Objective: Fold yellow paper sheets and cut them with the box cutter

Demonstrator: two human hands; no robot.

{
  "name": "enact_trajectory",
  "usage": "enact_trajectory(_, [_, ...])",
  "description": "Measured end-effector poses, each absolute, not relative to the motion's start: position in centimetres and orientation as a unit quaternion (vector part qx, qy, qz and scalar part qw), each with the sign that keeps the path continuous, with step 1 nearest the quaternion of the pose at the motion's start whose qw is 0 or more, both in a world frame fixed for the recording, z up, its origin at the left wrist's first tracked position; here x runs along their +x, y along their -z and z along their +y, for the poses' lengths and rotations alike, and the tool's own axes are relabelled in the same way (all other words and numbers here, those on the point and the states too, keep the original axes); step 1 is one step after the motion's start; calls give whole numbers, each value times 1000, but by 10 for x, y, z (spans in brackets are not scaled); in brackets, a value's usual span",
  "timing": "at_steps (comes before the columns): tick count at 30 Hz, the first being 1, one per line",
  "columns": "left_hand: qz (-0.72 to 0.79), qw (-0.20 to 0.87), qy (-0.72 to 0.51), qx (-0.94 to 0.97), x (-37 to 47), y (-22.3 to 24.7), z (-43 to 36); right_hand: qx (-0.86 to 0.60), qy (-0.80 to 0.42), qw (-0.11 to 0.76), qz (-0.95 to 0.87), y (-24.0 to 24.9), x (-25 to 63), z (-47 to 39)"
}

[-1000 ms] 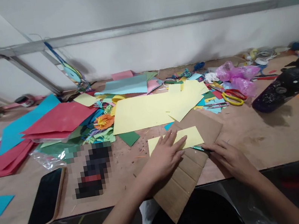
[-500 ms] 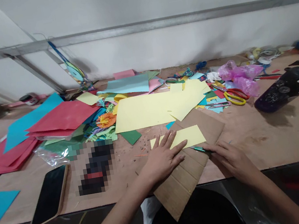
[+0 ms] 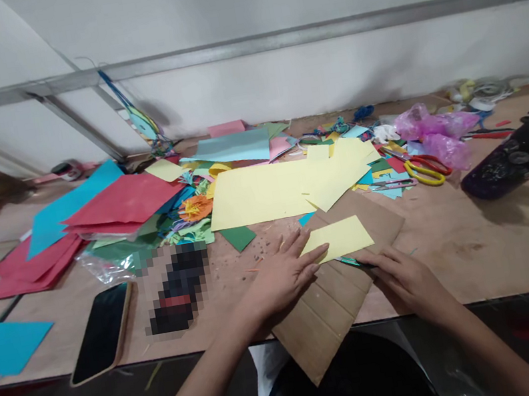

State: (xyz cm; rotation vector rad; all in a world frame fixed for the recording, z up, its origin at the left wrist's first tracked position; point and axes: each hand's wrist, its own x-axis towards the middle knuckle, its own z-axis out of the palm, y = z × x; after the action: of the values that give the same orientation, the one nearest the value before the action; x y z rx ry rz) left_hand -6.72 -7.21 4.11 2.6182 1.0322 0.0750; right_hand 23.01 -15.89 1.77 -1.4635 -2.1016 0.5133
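My left hand (image 3: 285, 275) lies flat with fingers spread over the left end of a small pale yellow paper strip (image 3: 342, 239). The strip rests on a creased brown cardboard sheet (image 3: 329, 312), which overhangs the table's front edge. In my right hand (image 3: 404, 276) is a slim teal tool (image 3: 349, 261), pinched between thumb and fingers. Its tip lies by the strip's lower edge; my fingers hide the rest, so its exact kind is unclear. Behind the strip spreads a larger yellow sheet (image 3: 259, 195).
Yellow-and-red-handled scissors (image 3: 425, 171), pink plastic bags (image 3: 435, 129) and a dark bottle (image 3: 516, 159) are to the right. Left are red sheets (image 3: 123, 204), blue sheets (image 3: 10, 345), a phone (image 3: 102, 333) and a blurred-out dark item (image 3: 179, 293). Yarn scraps (image 3: 195, 208) lie behind.
The camera view has shifted slightly, moving the table things rightward in the picture. My left hand has slid a little left along the strip; my right hand keeps its hold on the tool.
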Motion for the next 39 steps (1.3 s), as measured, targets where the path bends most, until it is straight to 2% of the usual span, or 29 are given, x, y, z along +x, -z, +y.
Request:
enact_trajectory(14, [373, 125, -28, 919, -68, -27, -81, -535, -205, 270, -774, -17, 232, -164])
enact_trajectory(31, [378, 133, -38, 915, -61, -24, -85, -512, -215, 268, -787, -21, 225, -166])
enact_trajectory(39, [381, 145, -31, 913, -58, -26, -85, -573, -208, 279, -742, -25, 248, -178])
